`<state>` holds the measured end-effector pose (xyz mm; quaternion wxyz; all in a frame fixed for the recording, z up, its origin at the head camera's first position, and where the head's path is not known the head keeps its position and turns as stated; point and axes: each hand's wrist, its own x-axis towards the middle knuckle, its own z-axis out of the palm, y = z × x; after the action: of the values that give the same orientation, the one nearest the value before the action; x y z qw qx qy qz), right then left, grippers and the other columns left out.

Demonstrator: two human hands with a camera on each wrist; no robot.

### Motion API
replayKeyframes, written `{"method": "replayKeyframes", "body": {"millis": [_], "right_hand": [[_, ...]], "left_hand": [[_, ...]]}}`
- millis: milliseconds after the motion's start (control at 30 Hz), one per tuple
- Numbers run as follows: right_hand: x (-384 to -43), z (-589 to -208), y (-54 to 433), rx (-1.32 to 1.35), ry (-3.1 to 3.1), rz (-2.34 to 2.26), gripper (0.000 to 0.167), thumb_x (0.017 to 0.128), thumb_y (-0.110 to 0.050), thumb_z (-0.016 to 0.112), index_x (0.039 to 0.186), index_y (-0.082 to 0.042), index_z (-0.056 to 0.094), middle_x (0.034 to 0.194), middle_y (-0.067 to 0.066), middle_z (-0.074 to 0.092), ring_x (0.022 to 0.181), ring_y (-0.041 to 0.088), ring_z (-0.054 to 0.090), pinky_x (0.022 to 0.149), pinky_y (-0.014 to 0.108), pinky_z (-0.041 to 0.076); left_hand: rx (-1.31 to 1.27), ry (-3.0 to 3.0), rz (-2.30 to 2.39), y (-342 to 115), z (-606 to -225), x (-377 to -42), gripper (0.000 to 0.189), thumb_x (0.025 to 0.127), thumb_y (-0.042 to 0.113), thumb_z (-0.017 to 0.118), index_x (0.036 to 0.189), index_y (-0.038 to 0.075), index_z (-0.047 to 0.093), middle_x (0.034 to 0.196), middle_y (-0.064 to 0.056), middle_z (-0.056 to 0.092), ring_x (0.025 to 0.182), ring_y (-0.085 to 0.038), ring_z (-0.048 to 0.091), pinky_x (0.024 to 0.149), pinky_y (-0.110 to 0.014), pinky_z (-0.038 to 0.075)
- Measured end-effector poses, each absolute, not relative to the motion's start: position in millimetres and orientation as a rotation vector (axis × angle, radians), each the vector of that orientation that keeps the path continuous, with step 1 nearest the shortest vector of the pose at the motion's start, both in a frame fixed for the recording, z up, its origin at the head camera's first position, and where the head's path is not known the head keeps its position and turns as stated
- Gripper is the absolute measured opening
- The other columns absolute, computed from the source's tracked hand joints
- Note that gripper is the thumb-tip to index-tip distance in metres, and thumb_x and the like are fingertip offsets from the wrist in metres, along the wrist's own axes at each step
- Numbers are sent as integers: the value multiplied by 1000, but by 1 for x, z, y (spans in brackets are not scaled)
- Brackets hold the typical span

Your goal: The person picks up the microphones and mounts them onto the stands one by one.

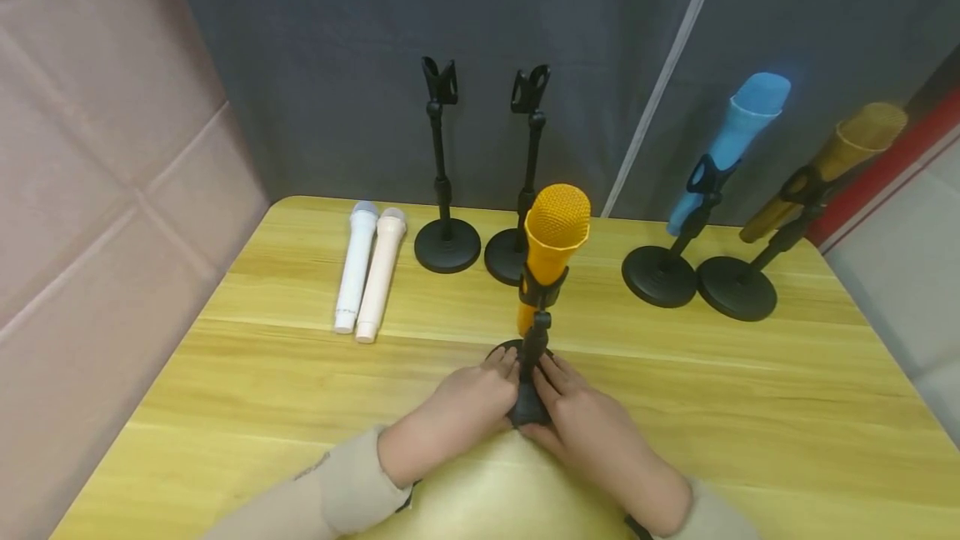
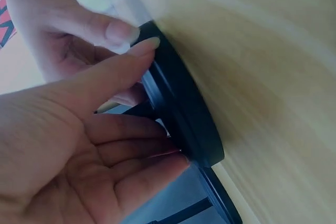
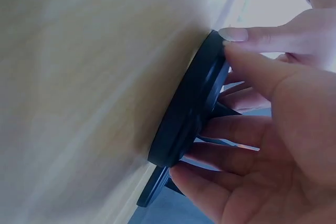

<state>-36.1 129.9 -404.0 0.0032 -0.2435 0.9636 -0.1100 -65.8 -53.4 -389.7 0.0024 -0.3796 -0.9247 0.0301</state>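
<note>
Dark cloth (image 1: 352, 107) hung behind one wooden table (image 1: 262, 407). Near its middle, the left hand (image 1: 476, 398) and right hand (image 1: 596, 423) were clamped from opposite sides on the round base (image 1: 529, 408) of one stand (image 1: 535, 342), thumbs and fingers bent against its rim. That stand, one of five, held the orange mic (image 1: 555, 227). Two stands at right held a blue mic (image 1: 738, 127) and a gold mic (image 1: 840, 161); two more stands (image 1: 447, 247) stood farther back. Two mics, one white (image 1: 356, 269), one pink (image 1: 381, 277), lay side by side at left, making five.
</note>
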Motion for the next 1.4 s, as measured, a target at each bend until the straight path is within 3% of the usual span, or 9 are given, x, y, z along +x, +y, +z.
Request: {"method": "replayKeyframes", "body": {"millis": [267,700,800,1033,1200,1400], "right_hand": [[-38,-404,128,-692,3035,-395,70,87,-42,77,136,5,59,147,26,52,135,41,54,101,50,53],[-50,-404,141,-644,3044,-439,70,80,-31,84,134,9,60,144,31,53,132,45,55,98,50,55],[-57,-405,147,-670,3046,-445,69,81,-31,83,133,9,61,143,32,54,131,45,56,97,50,55],[-73,-404,162,-736,3054,-512,66,81,-28,83,129,11,63,139,33,56,124,46,61,96,51,55],[-85,-406,172,-705,3048,-522,66,81,-26,84,130,11,61,141,33,55,123,48,61,96,53,55],[-99,-403,180,-663,3041,-513,68,82,-26,83,133,11,59,141,33,54,119,49,63,94,53,55]], "left_hand": [[-1187,-2828,144,-47,-397,-67,63,87,44,78,130,0,66,134,-15,67,124,-24,66,85,-24,59],[-1249,-2838,83,-32,-400,-86,65,87,43,77,132,-1,64,138,-18,63,129,-26,62,95,-26,57],[-1252,-2828,68,-28,-401,-92,64,86,43,77,130,-1,65,137,-18,64,127,-25,63,92,-26,58],[-1242,-2785,83,-17,-405,-106,58,86,46,76,123,3,69,124,-11,69,111,-16,65,79,-21,60],[-1255,-2810,35,-7,-403,-117,51,87,43,76,121,4,70,122,-10,70,107,-15,66,78,-22,60],[-1266,-2871,-86,3,-399,-134,29,87,36,78,107,14,74,113,-5,73,99,-14,68,81,-26,60]]}}
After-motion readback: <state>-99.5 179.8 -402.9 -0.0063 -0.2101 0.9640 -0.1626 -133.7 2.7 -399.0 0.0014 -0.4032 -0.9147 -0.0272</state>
